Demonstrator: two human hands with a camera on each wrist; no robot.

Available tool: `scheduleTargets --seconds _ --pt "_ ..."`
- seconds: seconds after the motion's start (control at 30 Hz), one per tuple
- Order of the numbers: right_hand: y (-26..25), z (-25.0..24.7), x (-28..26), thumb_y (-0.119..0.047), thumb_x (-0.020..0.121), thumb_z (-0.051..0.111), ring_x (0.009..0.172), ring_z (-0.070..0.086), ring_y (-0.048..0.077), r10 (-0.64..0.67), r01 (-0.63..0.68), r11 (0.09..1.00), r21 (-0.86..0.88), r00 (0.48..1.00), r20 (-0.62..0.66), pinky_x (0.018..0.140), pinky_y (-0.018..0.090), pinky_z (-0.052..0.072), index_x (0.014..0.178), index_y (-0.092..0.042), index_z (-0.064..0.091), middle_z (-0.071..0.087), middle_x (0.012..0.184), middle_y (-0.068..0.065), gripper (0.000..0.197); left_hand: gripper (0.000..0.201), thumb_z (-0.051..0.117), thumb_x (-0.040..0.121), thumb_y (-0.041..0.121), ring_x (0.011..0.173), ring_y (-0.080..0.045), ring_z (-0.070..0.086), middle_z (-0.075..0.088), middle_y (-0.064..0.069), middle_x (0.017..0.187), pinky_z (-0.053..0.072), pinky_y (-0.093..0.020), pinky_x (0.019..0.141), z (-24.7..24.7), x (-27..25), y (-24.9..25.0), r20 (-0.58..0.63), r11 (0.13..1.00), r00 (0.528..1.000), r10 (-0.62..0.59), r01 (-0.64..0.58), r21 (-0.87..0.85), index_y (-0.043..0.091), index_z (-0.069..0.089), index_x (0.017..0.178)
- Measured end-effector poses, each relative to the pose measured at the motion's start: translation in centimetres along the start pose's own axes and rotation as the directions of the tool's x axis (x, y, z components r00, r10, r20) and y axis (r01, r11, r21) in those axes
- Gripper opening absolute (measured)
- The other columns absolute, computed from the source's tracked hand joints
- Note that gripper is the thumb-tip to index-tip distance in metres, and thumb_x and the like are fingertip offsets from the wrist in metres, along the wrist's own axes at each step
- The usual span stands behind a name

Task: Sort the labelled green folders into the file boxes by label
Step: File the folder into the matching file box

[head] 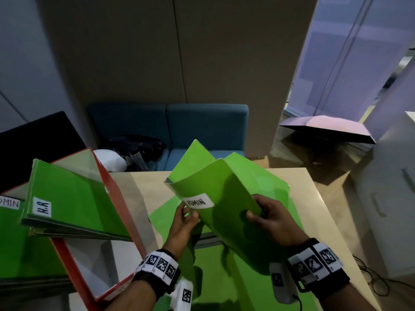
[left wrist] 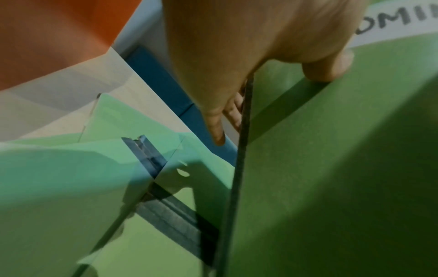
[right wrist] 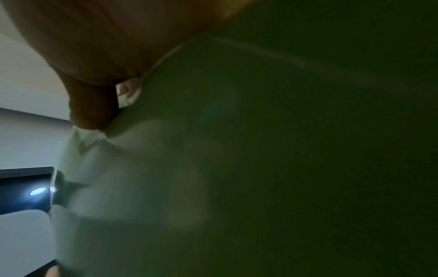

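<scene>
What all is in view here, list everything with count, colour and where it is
ADMIN folder: one, green, held up over the table
H.R folder: one, green, leaning in the red file box
Red file box: one, left of the table
Loose folders: several, green, lying on the table under the hands
Table: one, beige
Sofa: one, blue, behind the table
Umbrella: one, pink, open on the floor at right
Left hand: grips the ADMIN folder's left edge
Right hand: grips its right side

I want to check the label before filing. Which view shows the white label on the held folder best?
The head view: the label reads ADMIN in full. The left wrist view shows only part of it, cut off at the edge. The right wrist view shows none.
</scene>
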State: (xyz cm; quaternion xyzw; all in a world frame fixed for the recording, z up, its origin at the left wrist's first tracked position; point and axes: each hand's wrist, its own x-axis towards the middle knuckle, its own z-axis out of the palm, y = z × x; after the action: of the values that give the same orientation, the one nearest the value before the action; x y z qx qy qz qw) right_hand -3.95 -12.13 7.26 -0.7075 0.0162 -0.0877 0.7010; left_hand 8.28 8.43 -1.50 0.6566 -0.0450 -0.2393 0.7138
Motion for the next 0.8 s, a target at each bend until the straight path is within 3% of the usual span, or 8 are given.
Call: scheduleTargets --seconds 0.1,0.3,0.4,0.47,0.6,0.67,0.73,0.8 --pt "0.2 -1.2 0.2 -0.007 0.085 0.064 0.071 0.066 0.015 -0.041 0.033 0.998 -0.059 0.99 -0.137 0.061 0.025 0.052 0.1 -0.01 0.062 0.071 0.082 0.0 0.016 0.057 0.064 0.079 0.022 0.107 -0.028 0.063 0.063 -0.007 0.124 0.057 -0.038 0.081 -0.2 0.2 0.7 -0.047 0.997 0.998 0.035 -0.038 -0.069 0.016 0.046 0.133" --pt "2.2 -2.3 0.5 -0.004 0.087 0.064 0.081 0.066 -0.001 -0.092 -0.032 0.941 -0.338 0.934 -0.344 0.069 0.012 0.051 0.101 -0.026 0.056 0.068 0.09 -0.011 0.027 0.043 0.065 0.085 0.001 0.108 -0.024 0.066 0.07 -0.004 0.117 0.052 -0.048 0.093 0.0 0.2 1.8 -0.059 0.996 0.995 0.08 -0.082 -0.031 0.016 0.055 0.124" --pt "3.4 -2.4 0.8 -0.018 0.087 0.067 0.09 0.063 0.007 -0.152 -0.046 0.891 -0.452 0.907 -0.393 0.08 0.028 0.053 0.104 -0.025 0.057 0.065 0.099 -0.005 0.021 0.042 0.066 0.084 -0.001 0.107 -0.025 0.066 0.07 -0.006 0.116 0.051 -0.051 0.095 0.0 0.1 2.0 -0.086 0.994 0.991 0.105 -0.105 0.003 0.012 0.056 0.123" --pt "4.1 -2.8 1.1 -0.027 0.083 0.067 0.105 0.054 0.015 -0.215 -0.048 0.827 -0.561 0.894 -0.393 0.091 0.032 0.046 0.115 -0.015 0.059 0.056 0.114 -0.002 0.034 0.043 0.068 0.083 0.001 0.107 -0.025 0.067 0.07 -0.006 0.116 0.05 -0.052 0.096 -0.1 0.0 2.2 -0.108 0.994 0.988 0.109 -0.109 0.01 0.011 0.056 0.123" --pt "4.7 -2.8 1.8 -0.018 0.082 0.071 0.127 0.042 0.019 -0.229 -0.079 0.805 -0.589 0.873 -0.431 0.107 0.038 0.038 0.126 -0.008 0.056 0.043 0.134 0.001 0.047 0.041 0.071 0.08 0.004 0.106 -0.024 0.067 0.072 -0.004 0.112 0.053 -0.047 0.093 -0.2 -0.6 3.1 -0.112 0.992 0.986 0.127 -0.126 0.023 0.014 0.059 0.118" --pt "4.7 -2.4 2.2 -0.012 0.085 0.068 0.121 0.049 0.022 -0.188 -0.077 0.865 -0.497 0.867 -0.461 0.099 0.042 0.047 0.134 -0.015 0.049 0.048 0.131 0.002 0.053 0.037 0.071 0.079 0.003 0.103 -0.021 0.069 0.073 0.0 0.107 0.055 -0.041 0.088 -0.2 -1.3 4.0 -0.108 0.99 0.984 0.143 -0.141 0.031 0.019 0.061 0.112" --pt "4.2 -1.9 2.6 -0.003 0.087 0.062 0.105 0.058 0.025 -0.135 -0.09 0.915 -0.394 0.85 -0.509 0.079 0.035 0.052 0.139 -0.027 0.041 0.056 0.117 0.004 0.061 0.036 0.072 0.08 0.005 0.102 -0.022 0.069 0.073 -0.002 0.107 0.056 -0.041 0.089 -0.5 -2.2 5.0 -0.071 0.99 0.988 0.138 -0.139 0.0 0.016 0.062 0.113" --pt "3.8 -1.2 3.3 0.001 0.088 0.059 0.096 0.06 0.027 -0.152 -0.066 0.924 -0.375 0.84 -0.521 0.072 0.031 0.05 0.139 -0.035 0.039 0.055 0.11 0.004 0.065 0.042 0.074 0.079 0.015 0.107 -0.028 0.067 0.071 -0.009 0.114 0.053 -0.045 0.092 -1.2 -3.1 5.7 -0.019 0.988 0.99 0.143 -0.143 -0.053 0.011 0.062 0.119"
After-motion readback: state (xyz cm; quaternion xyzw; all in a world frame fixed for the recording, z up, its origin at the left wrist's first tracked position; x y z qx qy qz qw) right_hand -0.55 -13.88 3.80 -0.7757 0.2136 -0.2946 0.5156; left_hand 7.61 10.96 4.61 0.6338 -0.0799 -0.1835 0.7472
